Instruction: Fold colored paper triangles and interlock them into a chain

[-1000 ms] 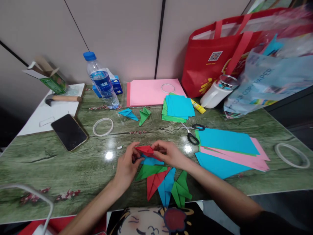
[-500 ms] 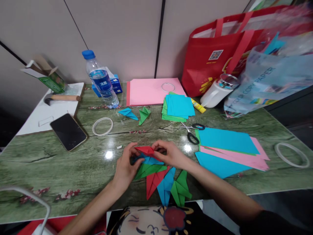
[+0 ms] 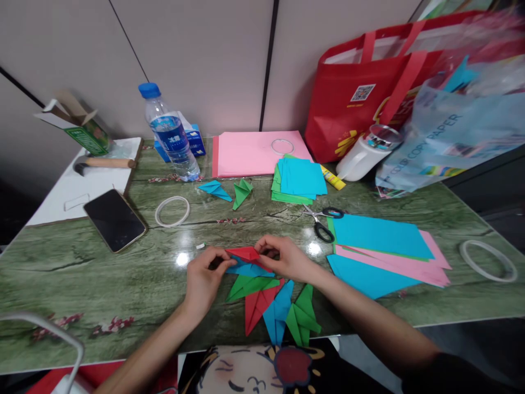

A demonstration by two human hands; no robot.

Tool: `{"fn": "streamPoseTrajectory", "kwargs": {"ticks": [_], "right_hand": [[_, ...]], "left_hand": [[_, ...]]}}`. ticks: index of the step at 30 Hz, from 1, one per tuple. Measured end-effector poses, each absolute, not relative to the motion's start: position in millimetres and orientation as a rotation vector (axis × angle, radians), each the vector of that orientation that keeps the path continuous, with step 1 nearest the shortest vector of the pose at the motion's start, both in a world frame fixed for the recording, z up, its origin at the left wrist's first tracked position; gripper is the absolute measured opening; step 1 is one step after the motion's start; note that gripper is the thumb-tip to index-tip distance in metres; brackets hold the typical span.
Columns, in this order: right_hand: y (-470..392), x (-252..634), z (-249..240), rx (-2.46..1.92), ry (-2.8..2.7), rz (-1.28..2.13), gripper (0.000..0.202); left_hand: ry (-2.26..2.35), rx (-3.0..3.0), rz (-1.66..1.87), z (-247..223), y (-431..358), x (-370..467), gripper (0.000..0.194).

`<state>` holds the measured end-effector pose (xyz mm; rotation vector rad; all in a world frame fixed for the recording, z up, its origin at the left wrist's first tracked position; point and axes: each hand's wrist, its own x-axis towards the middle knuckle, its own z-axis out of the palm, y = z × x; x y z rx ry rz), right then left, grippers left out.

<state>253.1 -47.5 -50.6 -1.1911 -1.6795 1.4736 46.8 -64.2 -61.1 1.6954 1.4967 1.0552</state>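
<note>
A chain of folded paper pieces in red, blue and green curves along the near middle of the table. At its upper end, a red folded paper piece (image 3: 245, 253) meets a blue folded paper piece (image 3: 249, 267). The fingers of my right hand (image 3: 283, 258) are closed on the right side of the red piece. My left hand (image 3: 205, 276) pinches the left end of the blue piece, thumb below and index finger above. Below them fan out a green piece (image 3: 248, 286), another red piece (image 3: 260, 306), another blue piece (image 3: 279, 312) and a green end piece (image 3: 303, 316).
Loose blue (image 3: 215, 190) and green (image 3: 242, 193) folded pieces lie beyond my hands. Black-handled scissors (image 3: 324, 232) rest beside coloured sheets (image 3: 381, 235). A phone (image 3: 115, 220), tape ring (image 3: 172, 212) and water bottle (image 3: 170, 137) are leftward; a red bag (image 3: 336, 104) stands back right.
My left hand has shifted slightly left and down, its fingers now pinching the blue piece's left end. My right hand stays almost still on the red piece.
</note>
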Motion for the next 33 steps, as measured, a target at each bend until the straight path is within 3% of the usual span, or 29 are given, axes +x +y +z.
{"fn": "streamPoseTrajectory", "kwargs": {"ticks": [12, 17, 23, 33], "right_hand": [[-46, 257, -56, -1.188, -1.623, 1.502, 0.019], [-48, 258, -52, -1.17, -1.857, 1.288, 0.039], [-47, 259, -46, -1.108, -2.105, 1.027, 0.035], [-48, 256, -55, -1.188, -1.691, 1.463, 0.025]], "left_hand": [[1.407, 1.909, 1.019, -64, -65, 44, 0.015], [1.34, 2.056, 0.984, -65, -66, 46, 0.012], [1.38, 2.253, 0.959, -72, -68, 47, 0.015], [1.448, 2.0, 1.026, -64, -69, 46, 0.009]]}}
